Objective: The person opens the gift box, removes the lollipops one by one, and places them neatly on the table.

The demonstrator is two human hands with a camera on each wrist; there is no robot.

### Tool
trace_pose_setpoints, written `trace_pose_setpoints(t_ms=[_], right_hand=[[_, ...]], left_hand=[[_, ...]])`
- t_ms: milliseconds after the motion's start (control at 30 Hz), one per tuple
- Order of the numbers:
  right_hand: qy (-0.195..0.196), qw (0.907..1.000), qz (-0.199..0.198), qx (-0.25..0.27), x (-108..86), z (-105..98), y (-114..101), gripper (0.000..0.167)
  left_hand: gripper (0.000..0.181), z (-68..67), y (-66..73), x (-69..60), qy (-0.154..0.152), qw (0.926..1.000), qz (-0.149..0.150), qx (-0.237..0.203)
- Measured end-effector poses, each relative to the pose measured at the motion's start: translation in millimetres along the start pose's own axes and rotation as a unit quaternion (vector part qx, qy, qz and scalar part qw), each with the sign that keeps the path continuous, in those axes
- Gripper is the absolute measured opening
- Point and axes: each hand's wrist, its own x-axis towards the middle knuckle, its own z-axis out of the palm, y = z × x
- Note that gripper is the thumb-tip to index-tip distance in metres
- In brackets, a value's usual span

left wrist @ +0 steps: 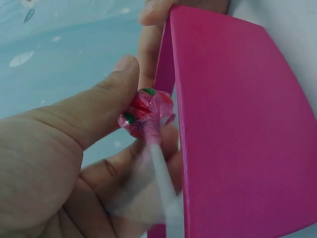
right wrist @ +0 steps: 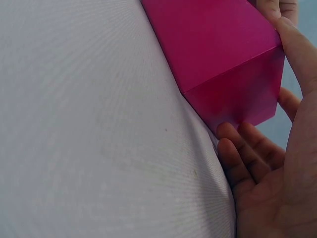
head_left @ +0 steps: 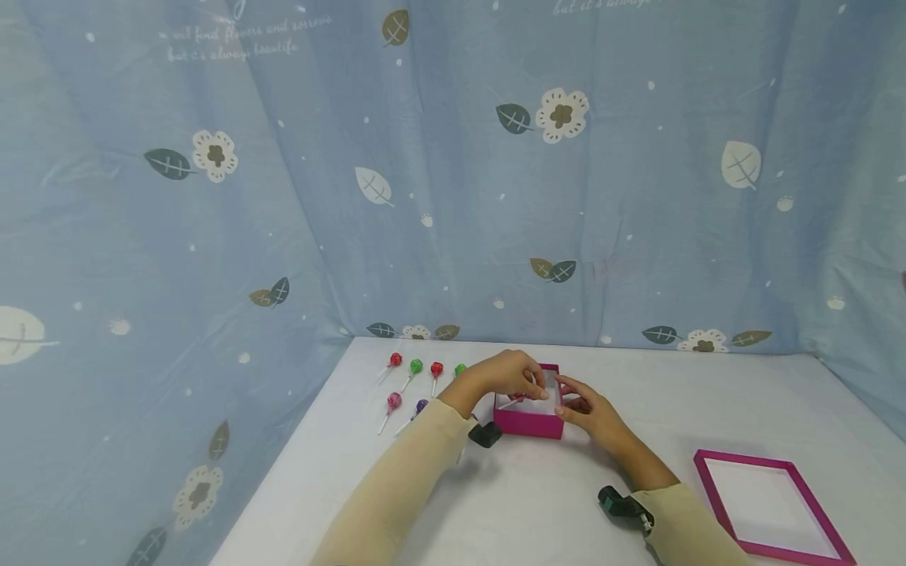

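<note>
A lollipop (left wrist: pixel 151 106) in a pink wrapper with green spots is pinched by my left hand (head_left: pixel 510 373) over the magenta box (head_left: pixel 528 425). Its white stick points down along the box wall in the left wrist view. The box stands open on the table, with a white inside. My right hand (head_left: pixel 596 414) holds the box at its right side. In the right wrist view, the thumb lies at the upper edge and the other fingers touch the side wall (right wrist: pixel 242 96). What lies inside the box is mostly hidden by the left hand.
Left of the box lie several lollipops, among them a red one (head_left: pixel 395 359), a green one (head_left: pixel 416 366), a pink one (head_left: pixel 394 401) and a partly covered purple one (head_left: pixel 421 406). A magenta-rimmed lid (head_left: pixel 798 470) rests at the right front. A blue patterned curtain (head_left: pixel 453 196) hangs behind the table.
</note>
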Motion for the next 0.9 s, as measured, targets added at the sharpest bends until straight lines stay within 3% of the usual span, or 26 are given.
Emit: trace_pose_setpoints(t_ms=[200, 333, 567, 700, 900], right_hand=[[-0.010, 0.9999, -0.008, 0.000, -9.3, -2, -28, 0.059], [-0.009, 0.9998, -0.013, -0.008, -10.4, -2, -32, 0.059], [-0.002, 0.9999, -0.015, -0.001, -1.8, 0, -7, 0.058], [0.003, 0.9999, -0.013, -0.007, 1.7, 1, 9, 0.061], [0.008, 0.9998, -0.017, -0.004, 1.4, 1, 12, 0.061]], left_hand=[[0.010, 0.7, -0.3, 0.2, 0.003, 0.9998, -0.017, 0.009], [0.009, 1.7, -0.5, 0.7, 0.001, 0.9993, -0.028, 0.023], [0.034, -0.2, 0.7, -3.5, 0.002, 0.9988, -0.028, 0.041], [0.035, 0.1, -1.1, -6.3, 0.010, 0.9984, -0.018, 0.053], [0.027, 0.6, -3.2, -8.8, 0.039, 0.9983, -0.017, 0.039]])
